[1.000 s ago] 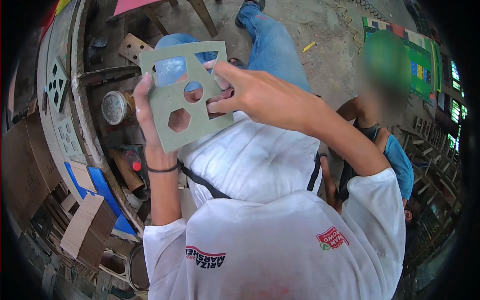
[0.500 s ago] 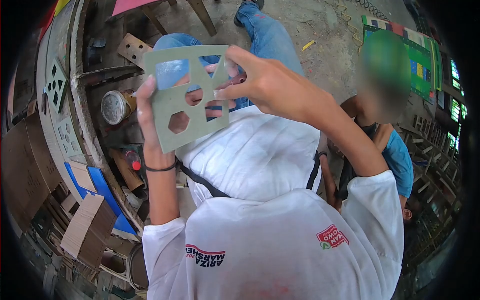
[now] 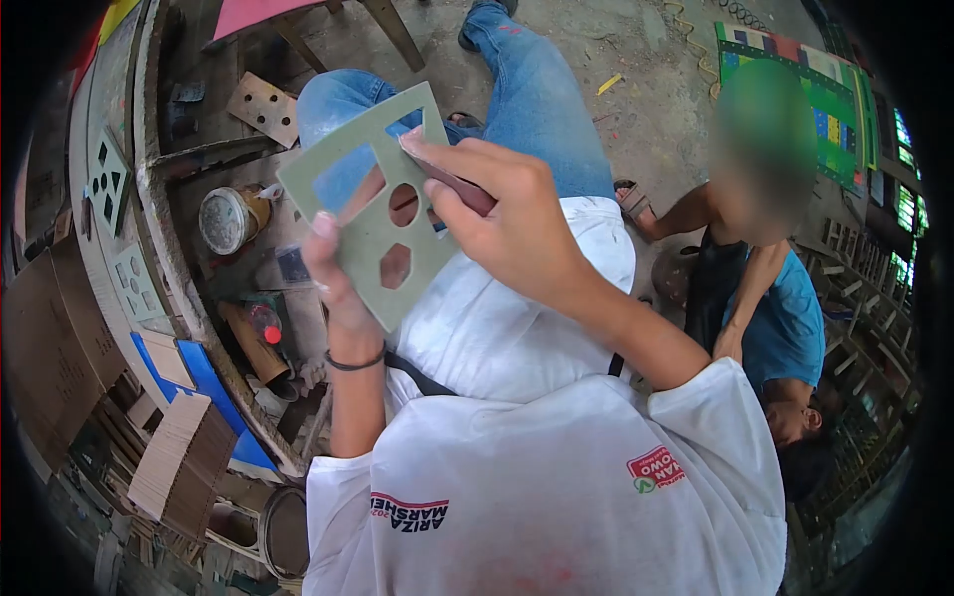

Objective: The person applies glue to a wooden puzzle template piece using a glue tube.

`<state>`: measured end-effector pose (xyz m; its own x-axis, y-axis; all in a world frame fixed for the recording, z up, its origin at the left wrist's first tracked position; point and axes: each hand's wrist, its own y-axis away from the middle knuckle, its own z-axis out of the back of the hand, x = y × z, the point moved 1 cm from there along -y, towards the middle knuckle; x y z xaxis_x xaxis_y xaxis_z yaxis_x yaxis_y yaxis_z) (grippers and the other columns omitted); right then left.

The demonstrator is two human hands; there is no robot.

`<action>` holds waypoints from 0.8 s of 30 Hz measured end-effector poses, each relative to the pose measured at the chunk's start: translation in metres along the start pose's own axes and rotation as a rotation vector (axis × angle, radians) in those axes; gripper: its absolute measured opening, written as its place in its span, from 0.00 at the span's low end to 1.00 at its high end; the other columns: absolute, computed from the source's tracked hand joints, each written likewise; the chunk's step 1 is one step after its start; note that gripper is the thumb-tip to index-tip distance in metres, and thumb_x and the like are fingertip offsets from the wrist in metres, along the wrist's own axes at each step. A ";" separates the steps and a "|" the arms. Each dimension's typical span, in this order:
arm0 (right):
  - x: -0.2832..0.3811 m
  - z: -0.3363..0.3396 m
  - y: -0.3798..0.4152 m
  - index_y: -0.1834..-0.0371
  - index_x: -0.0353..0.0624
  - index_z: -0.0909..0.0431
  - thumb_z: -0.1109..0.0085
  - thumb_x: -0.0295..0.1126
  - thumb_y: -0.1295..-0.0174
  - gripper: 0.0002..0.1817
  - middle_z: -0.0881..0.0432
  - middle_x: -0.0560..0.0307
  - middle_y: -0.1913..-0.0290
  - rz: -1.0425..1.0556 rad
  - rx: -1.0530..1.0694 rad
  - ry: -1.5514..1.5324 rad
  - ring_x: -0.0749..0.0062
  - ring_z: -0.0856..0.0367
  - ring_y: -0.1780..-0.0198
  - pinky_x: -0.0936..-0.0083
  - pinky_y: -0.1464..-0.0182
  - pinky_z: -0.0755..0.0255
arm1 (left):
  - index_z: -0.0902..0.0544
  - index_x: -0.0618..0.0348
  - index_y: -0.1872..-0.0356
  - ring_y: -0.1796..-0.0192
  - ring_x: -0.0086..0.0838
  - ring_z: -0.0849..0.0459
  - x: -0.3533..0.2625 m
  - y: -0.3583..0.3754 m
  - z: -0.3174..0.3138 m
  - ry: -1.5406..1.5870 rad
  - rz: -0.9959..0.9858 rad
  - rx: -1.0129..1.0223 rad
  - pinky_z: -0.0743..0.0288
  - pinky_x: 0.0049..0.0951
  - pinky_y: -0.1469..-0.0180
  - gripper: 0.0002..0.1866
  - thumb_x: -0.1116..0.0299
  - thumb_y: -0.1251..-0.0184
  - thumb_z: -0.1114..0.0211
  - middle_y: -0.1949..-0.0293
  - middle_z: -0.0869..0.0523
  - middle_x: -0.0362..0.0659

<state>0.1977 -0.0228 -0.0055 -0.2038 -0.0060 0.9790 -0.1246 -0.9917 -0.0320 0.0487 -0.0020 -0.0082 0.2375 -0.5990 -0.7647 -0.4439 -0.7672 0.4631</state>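
My left hand (image 3: 333, 260) grips the green cutout board (image 3: 373, 199) at its seven-o'clock edge, tilted above my lap; my right hand (image 3: 497, 214) pinches a sanding strip (image 3: 459, 189) at three o'clock. Best practice, I judge: short strokes, board braced firmly

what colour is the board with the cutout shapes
Pale grey-green, seen in the head view: the board, held in the left hand.

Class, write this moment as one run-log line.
left hand: holds green cutout board | right hand: holds reddish-brown piece against board
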 end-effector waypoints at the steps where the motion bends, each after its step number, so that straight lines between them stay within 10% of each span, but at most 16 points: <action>1: 0.002 -0.001 -0.002 0.47 0.31 0.21 0.45 0.19 0.42 0.18 0.21 0.47 0.71 -0.029 0.017 0.013 0.68 0.22 0.76 0.72 0.71 0.28 | 0.42 0.72 0.28 0.35 0.43 0.28 0.002 0.000 -0.001 -0.023 -0.017 0.007 0.38 0.38 0.34 0.55 0.29 0.44 0.53 0.36 0.28 0.58; 21: -0.004 -0.013 0.000 0.49 0.36 0.18 0.45 0.18 0.43 0.18 0.23 0.45 0.72 -0.041 0.023 -0.049 0.59 0.22 0.72 0.68 0.69 0.28 | 0.40 0.73 0.30 0.35 0.43 0.28 0.010 0.007 0.013 -0.162 -0.087 -0.108 0.39 0.41 0.31 0.48 0.38 0.39 0.51 0.35 0.29 0.57; 24: -0.009 -0.011 0.000 0.49 0.38 0.18 0.44 0.17 0.44 0.19 0.24 0.45 0.69 0.066 0.040 -0.003 0.57 0.20 0.71 0.66 0.68 0.25 | 0.40 0.72 0.30 0.40 0.48 0.23 0.000 0.007 0.009 0.184 -0.130 -0.066 0.34 0.43 0.34 0.48 0.36 0.38 0.52 0.38 0.26 0.59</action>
<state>0.1887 -0.0214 -0.0161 -0.2078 -0.0715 0.9756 -0.0723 -0.9935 -0.0882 0.0374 -0.0051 -0.0092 0.4454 -0.5215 -0.7278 -0.3432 -0.8502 0.3992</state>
